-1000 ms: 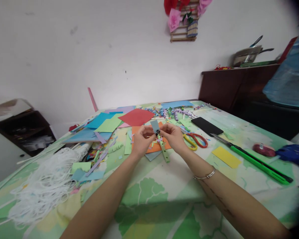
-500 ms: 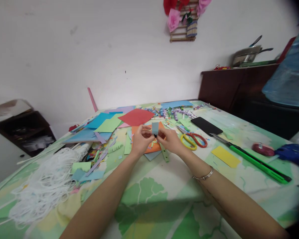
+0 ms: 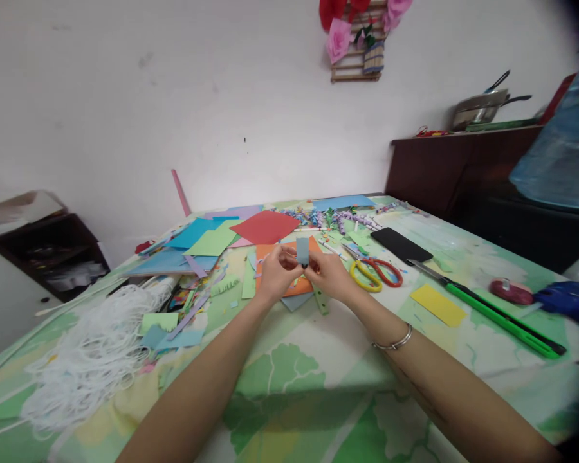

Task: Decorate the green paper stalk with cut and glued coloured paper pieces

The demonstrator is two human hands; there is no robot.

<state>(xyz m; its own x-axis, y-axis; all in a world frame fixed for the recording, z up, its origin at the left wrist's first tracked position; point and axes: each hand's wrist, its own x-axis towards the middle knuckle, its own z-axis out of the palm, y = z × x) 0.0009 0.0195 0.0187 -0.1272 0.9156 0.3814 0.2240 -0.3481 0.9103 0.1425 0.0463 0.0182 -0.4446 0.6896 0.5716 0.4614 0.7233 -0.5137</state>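
My left hand [image 3: 278,273] and my right hand [image 3: 329,273] meet over the middle of the table, fingertips pinched together. Between them stands a small grey-blue paper strip [image 3: 302,249], upright, its lower end hidden at my fingertips. Something small and dark shows where the fingers meet, too small to name. Beneath my hands lies an orange paper sheet [image 3: 266,257], with a grey-blue paper piece [image 3: 296,301] and a green strip with dark dots [image 3: 321,301] nearer to me. Scissors with yellow and red handles [image 3: 381,273] rest just right of my right hand.
Right of the scissors lie a black phone [image 3: 401,245], a yellow paper [image 3: 438,305], a green utility knife [image 3: 504,319] and a blue-handled tool [image 3: 567,301]. Leftward are coloured sheets [image 3: 212,238], paper scraps and a heap of white cord [image 3: 89,360]. A red sheet [image 3: 265,226] lies behind my hands.
The view has shifted slightly. Both hands stay together around the upright grey-blue strip, with only a slight shift of the fingers.
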